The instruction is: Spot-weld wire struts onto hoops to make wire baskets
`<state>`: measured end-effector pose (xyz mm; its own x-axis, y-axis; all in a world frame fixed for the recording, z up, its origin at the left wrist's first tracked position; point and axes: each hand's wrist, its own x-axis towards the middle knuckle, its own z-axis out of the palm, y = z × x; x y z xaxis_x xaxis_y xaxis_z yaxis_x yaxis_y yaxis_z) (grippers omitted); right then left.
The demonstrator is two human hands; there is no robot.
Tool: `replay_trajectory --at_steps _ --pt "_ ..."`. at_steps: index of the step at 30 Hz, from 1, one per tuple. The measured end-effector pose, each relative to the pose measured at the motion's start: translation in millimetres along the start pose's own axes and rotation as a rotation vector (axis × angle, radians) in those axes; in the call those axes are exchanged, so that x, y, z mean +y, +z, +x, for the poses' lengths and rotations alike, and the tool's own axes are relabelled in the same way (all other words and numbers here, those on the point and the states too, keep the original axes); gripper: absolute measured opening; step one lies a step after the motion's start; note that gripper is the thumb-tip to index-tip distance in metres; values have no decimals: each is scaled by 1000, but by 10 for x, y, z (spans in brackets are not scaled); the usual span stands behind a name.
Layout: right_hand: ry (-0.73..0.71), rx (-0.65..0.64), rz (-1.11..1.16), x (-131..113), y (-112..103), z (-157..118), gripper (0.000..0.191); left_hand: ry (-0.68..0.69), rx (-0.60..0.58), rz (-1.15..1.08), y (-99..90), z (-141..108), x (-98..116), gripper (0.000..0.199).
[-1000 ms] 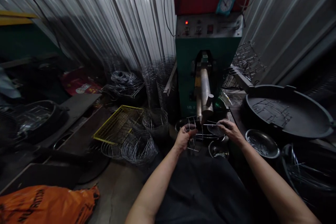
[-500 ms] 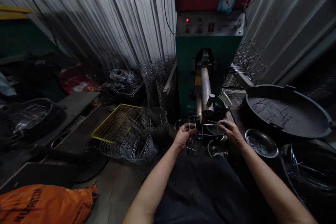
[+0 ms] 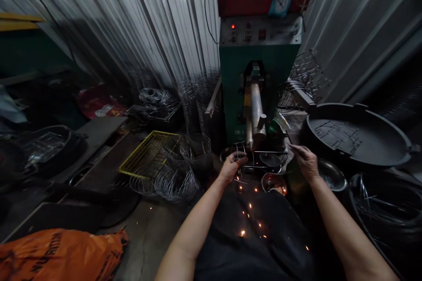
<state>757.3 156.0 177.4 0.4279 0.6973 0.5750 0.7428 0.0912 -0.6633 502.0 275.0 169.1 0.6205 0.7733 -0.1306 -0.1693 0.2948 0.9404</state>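
Observation:
My left hand [image 3: 233,167] is closed on a small wire frame [image 3: 253,158] of thin metal rods, just under the tip of the welding machine's metal arm [image 3: 257,112]. A straight wire [image 3: 267,152] of the frame extends rightward below the tip. Glowing sparks [image 3: 250,206] are falling from there over the dark apron [image 3: 250,246] on my lap. My right hand [image 3: 306,163] is off the frame, to its right and beside a metal bowl [image 3: 332,174]. Its fingers look drawn together, and whatever they may hold is too dark to make out.
A large black pan [image 3: 389,140] with wire pieces stands at the right. Wire coils [image 3: 176,180] and a yellow wire basket [image 3: 135,167] lie left of the machine. An orange sack [image 3: 62,254] is at lower left. A small bowl [image 3: 275,182] stands beneath the frame.
My right hand has left the wire at the frame and moved right and slightly up. Sparks have appeared beneath the machine's tip. My left hand stays on the frame.

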Motion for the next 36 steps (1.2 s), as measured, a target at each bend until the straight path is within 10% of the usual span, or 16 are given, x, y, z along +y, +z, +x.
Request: replay_trajectory --at_steps 5,13,36 --pt "54 -47 -163 -15 -226 -206 38 49 87 -65 73 -14 -42 36" --pt "-132 -174 -34 -541 336 -72 26 41 103 -73 134 -45 -12 36" --pt "-73 -235 -7 -473 507 139 22 2 128 -199 135 137 20 37"
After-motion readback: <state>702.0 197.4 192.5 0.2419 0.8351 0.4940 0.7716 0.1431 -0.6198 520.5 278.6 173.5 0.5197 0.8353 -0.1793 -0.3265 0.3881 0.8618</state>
